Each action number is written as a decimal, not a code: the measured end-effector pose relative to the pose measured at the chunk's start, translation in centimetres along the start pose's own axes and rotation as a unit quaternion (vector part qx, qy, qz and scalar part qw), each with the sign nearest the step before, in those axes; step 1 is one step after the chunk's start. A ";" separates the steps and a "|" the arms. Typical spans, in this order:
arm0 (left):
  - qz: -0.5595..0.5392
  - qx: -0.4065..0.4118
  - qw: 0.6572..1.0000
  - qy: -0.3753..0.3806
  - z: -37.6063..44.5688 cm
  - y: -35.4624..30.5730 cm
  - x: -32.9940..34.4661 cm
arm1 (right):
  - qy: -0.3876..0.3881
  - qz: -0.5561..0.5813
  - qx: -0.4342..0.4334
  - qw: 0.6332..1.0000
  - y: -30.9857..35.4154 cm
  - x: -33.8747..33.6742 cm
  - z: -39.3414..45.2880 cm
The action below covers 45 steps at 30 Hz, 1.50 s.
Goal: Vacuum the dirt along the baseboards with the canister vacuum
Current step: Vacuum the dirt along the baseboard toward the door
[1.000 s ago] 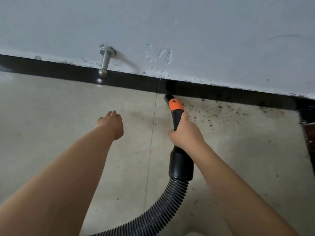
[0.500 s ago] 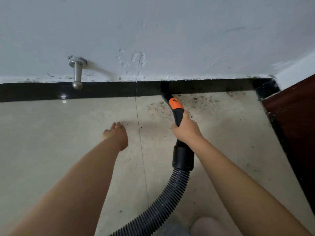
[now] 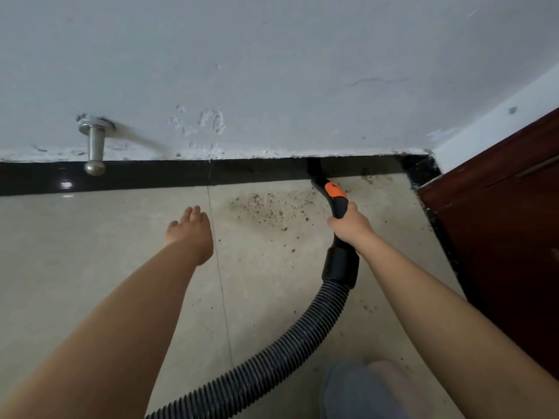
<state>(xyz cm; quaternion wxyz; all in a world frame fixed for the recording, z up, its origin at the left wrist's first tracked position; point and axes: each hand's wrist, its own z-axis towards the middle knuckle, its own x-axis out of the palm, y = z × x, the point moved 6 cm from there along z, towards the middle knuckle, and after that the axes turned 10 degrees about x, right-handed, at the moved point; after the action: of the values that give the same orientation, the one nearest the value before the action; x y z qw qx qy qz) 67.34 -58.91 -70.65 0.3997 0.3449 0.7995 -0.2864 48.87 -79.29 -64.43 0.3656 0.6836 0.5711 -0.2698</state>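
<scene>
Vacuum nozzle (image 3: pixel 332 196) gripped in right hand (image 3: pixel 351 226) at baseboard (image 3: pixel 151 175); left hand (image 3: pixel 190 229) outstretched, fingers relaxed.

The right hand (image 3: pixel 351 226) grips the vacuum handle (image 3: pixel 335 201), nozzle tip against the black baseboard (image 3: pixel 151 176). Scattered dirt (image 3: pixel 269 208) lies on the floor tile (image 3: pixel 90 252) left of the nozzle. The left hand (image 3: pixel 190 229) hovers with fingers extended. The corrugated hose (image 3: pixel 272 364) trails toward the camera.

Both forearms are bare all the way to the frame edge, no sleeves, watch or rings showing on the left hand (image 3: pixel 191 229) or right hand (image 3: pixel 351 226). Bottom right there's a knee (image 3: pixel 357 391) in grey-blue fabric, kinda blurry.
</scene>
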 end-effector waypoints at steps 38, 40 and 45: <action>0.268 0.119 0.956 -0.020 10.1 -21.1 -6.3 | -0.031 0.176 0.053 0.982 -10.6 -11.3 16.4; 0.271 0.116 0.955 -0.017 10.6 -21.5 -6.4 | -0.036 0.182 0.055 0.981 -11.1 -11.8 17.0; 0.272 0.115 0.955 -0.016 11.8 -22.8 -6.4 | -0.056 0.202 0.056 0.976 -12.4 -13.0 18.3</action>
<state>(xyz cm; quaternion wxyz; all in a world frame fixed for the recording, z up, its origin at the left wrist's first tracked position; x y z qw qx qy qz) 57.62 -83.27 -67.26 0.4329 0.5882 0.6305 -0.2627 35.02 -100.69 -67.31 0.4045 0.7881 0.3841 -0.2601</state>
